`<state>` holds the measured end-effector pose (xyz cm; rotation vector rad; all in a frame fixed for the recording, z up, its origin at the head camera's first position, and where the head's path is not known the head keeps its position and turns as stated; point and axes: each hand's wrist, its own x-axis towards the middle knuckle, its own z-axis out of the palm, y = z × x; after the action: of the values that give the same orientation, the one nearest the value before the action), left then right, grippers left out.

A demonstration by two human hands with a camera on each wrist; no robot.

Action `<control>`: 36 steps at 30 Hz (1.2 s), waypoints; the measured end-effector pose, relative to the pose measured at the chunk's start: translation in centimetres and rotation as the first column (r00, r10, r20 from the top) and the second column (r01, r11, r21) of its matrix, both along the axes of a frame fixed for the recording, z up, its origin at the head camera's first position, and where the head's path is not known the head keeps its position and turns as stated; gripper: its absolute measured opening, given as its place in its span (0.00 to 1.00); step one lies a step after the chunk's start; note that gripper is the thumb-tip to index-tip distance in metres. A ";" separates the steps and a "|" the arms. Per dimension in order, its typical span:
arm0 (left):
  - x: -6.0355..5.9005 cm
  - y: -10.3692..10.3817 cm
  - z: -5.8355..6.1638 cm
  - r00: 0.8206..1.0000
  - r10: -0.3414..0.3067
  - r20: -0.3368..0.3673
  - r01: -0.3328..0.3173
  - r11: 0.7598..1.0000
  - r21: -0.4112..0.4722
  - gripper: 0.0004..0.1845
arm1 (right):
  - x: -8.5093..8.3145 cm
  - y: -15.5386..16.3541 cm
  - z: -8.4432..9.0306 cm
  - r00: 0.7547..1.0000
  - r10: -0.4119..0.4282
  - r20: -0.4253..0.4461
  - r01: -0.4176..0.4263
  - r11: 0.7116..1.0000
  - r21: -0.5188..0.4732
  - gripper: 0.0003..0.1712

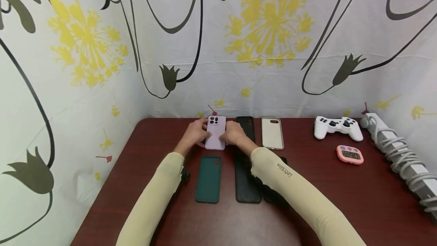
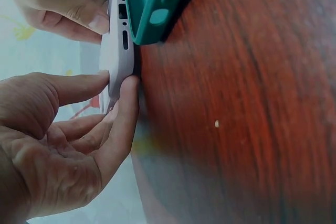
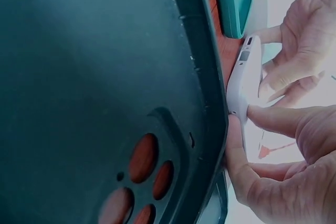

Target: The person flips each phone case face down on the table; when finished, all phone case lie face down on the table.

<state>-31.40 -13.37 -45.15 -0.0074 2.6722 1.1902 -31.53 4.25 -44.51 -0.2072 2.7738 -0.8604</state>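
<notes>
A lilac phone (image 1: 216,133) lies camera side up at the back of the dark red table (image 1: 143,170). My left hand (image 1: 199,134) pinches its left edge and my right hand (image 1: 229,135) pinches its right edge. In the left wrist view, the thumb and forefinger of my left hand (image 2: 116,82) clamp the phone's pale side (image 2: 118,51). In the right wrist view, my right hand (image 3: 241,119) holds the phone (image 3: 244,80) the same way. A green case (image 1: 209,178) and a black case (image 1: 246,181) lie nearer me, the black one partly under my right forearm.
Behind the black case lie another black case (image 1: 246,126) and a beige case (image 1: 272,133). A white game controller (image 1: 338,127), a pink timer (image 1: 349,154) and a grey power strip (image 1: 403,158) with coiled cable occupy the right side. Patterned cloth walls enclose the table.
</notes>
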 end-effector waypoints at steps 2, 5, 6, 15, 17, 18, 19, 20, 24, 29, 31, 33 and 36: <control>0.0 0.0 0.1 1.000 0.005 0.004 -0.005 1.000 -0.006 0.34 | 0.0 0.0 0.1 1.000 -0.001 0.009 0.001 1.000 -0.011 0.12; 0.1 -0.1 0.1 1.000 0.021 0.009 -0.021 1.000 0.013 0.33 | 0.1 0.0 0.0 1.000 0.012 0.013 -0.012 0.999 -0.030 0.12; 0.2 -0.2 0.2 1.000 0.026 0.011 -0.026 0.999 0.022 0.33 | 0.1 0.0 0.0 1.000 0.019 0.014 -0.018 0.999 -0.037 0.13; 0.4 -0.6 -0.2 0.999 0.027 0.037 -0.030 0.997 0.071 0.30 | 0.3 0.2 -0.4 0.999 0.043 0.012 -0.042 0.995 -0.090 0.18; 0.4 -0.7 -0.4 0.999 0.029 0.040 -0.032 0.995 0.092 0.30 | 0.4 0.2 -0.4 0.999 0.041 0.017 -0.039 0.994 -0.099 0.19; 0.4 -0.8 -0.5 0.999 0.033 0.043 -0.037 0.994 0.105 0.30 | 0.5 0.2 -0.4 0.999 0.043 0.019 -0.041 0.994 -0.102 0.20; 0.4 -0.9 -0.6 0.998 0.039 0.047 -0.044 0.992 0.116 0.30 | 0.5 0.2 -0.5 0.999 0.046 0.020 -0.043 0.994 -0.103 0.20; 0.4 -1.0 -0.7 0.998 0.042 0.051 -0.048 0.991 0.123 0.30 | 0.6 0.3 -0.5 0.999 0.049 0.024 -0.046 0.993 -0.111 0.20; 0.4 -1.1 -1.2 0.997 0.056 0.052 -0.062 0.990 0.128 0.30 | 0.9 0.4 -0.6 0.998 0.060 0.031 -0.055 0.989 -0.138 0.22; 0.6 -1.1 -1.2 0.998 0.045 0.044 -0.051 0.988 0.144 0.29 | 0.9 0.9 -0.8 0.998 0.059 0.037 -0.051 0.979 -0.197 0.28; 0.6 -1.2 -1.1 0.998 0.045 0.048 -0.053 0.984 0.170 0.29 | 0.9 1.0 -0.7 0.998 0.058 0.037 -0.049 0.976 -0.213 0.30; 0.6 -1.3 -1.1 0.997 0.047 0.053 -0.057 0.980 0.191 0.29 | 1.0 1.1 -0.6 0.998 0.060 0.035 -0.051 0.975 -0.216 0.31; 0.5 -1.3 -1.1 0.996 0.052 0.066 -0.065 0.977 0.205 0.29 | 1.0 1.5 -0.3 0.997 0.067 0.040 -0.056 0.972 -0.227 0.32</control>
<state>-30.92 -14.66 -46.21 -0.0881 2.5007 1.4569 -30.58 5.72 -44.86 -0.3058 2.6078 -1.1486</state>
